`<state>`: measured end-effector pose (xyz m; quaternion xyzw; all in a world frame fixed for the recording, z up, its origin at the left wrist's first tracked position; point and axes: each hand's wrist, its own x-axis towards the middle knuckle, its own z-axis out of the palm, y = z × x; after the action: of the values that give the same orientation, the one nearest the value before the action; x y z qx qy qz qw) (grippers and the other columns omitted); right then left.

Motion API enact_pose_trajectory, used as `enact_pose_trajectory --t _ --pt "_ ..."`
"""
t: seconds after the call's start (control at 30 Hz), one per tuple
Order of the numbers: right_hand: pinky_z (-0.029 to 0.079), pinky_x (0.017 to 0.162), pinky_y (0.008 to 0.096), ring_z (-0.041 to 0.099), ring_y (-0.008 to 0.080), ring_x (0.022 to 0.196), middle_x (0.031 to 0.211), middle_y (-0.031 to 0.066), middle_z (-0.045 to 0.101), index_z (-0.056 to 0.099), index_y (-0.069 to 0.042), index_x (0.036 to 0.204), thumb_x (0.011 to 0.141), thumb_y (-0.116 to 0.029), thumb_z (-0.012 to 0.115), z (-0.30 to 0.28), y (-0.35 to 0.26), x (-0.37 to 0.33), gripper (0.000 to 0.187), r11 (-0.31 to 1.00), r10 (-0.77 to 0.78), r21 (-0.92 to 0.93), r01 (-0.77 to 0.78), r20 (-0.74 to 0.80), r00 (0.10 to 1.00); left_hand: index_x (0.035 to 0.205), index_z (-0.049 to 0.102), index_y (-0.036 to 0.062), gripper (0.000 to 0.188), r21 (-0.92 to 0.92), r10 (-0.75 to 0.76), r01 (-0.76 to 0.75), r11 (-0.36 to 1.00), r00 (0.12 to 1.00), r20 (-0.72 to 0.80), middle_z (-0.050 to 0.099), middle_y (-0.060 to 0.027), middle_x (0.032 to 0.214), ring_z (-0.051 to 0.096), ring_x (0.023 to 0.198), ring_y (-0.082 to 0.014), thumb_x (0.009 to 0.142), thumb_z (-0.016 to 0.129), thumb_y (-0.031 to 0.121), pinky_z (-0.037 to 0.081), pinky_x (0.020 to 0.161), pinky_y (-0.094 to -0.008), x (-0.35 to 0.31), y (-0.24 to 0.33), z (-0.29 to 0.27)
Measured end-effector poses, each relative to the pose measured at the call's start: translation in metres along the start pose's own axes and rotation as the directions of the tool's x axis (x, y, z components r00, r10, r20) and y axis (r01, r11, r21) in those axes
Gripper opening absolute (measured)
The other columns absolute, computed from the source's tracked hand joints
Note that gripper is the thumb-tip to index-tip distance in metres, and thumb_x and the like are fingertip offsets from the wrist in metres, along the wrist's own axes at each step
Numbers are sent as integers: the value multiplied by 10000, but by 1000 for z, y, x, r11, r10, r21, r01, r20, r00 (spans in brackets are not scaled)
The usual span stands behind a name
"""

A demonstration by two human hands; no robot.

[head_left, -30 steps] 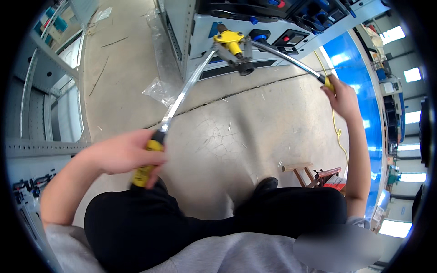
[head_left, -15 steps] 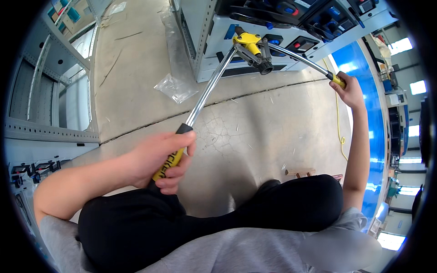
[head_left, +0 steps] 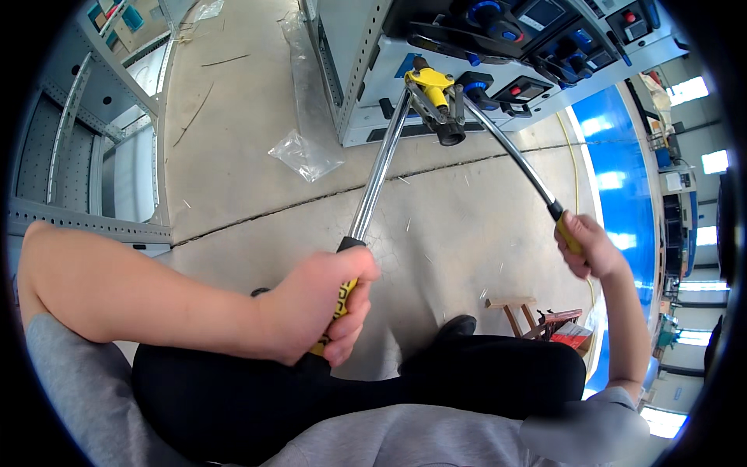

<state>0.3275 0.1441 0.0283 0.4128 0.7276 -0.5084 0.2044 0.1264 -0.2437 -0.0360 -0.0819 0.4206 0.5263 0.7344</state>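
Left hand (head_left: 323,307) and right hand (head_left: 591,247) are each wrapped around one grip (head_left: 569,237) of a long two-handled tool (head_left: 442,95), handles (head_left: 380,171) spread wide, its yellow head (head_left: 428,80) close to a grey cabinet (head_left: 387,70); clear plastic (head_left: 303,158) lies on the floor (head_left: 233,179)

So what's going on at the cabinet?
A person is holding what looks like a two-handled riveter, the left hand gripping one handle and the right hand the other. The handles are spread apart. Its yellow head is up by the front of the grey cabinet; can't tell whether it touches. A clear plastic bag lies on the floor nearby.
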Motion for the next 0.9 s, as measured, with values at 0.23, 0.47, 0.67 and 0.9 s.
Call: enact_pose_trajectory --t 0.23,0.47,0.67,0.9 --pt "387 401 262 417 96 426 560 -9 406 491 -77 806 1045 -685 427 79 -31 -40 657 989 145 -13 -146 -76 987 504 420 79 518 97 29 -18 995 993 -113 442 -95 444 510 404 -227 963 456 315 448 470 -365 0 3 21" --pt "405 384 298 494 176 407 592 70 509 499 -61 893 1099 -593 371 170 -96 -88 584 836 238 459 -300 189 953 768 496 3 336 -197 336 -308 931 933 130 577 -129 618 586 464 -247 1010 479 236 507 491 -380 -9 17 107" --pt "406 375 300 454 166 385 581 52 433 432 -55 954 1097 -566 402 122 -63 -80 532 774 252 484 -409 357 899 825 528 0 345 -83 8 19 996 952 308 650 -152 723 712 694 -281 1026 497 279 582 703 -397 -20 29 70" --pt "397 399 259 532 134 402 542 25 500 491 -49 817 1054 -580 528 60 -34 -77 583 944 309 45 -328 233 922 993 656 -33 395 424 -461 337 841 856 233 722 -162 910 754 865 -259 1021 586 355 613 764 -351 35 16 49"
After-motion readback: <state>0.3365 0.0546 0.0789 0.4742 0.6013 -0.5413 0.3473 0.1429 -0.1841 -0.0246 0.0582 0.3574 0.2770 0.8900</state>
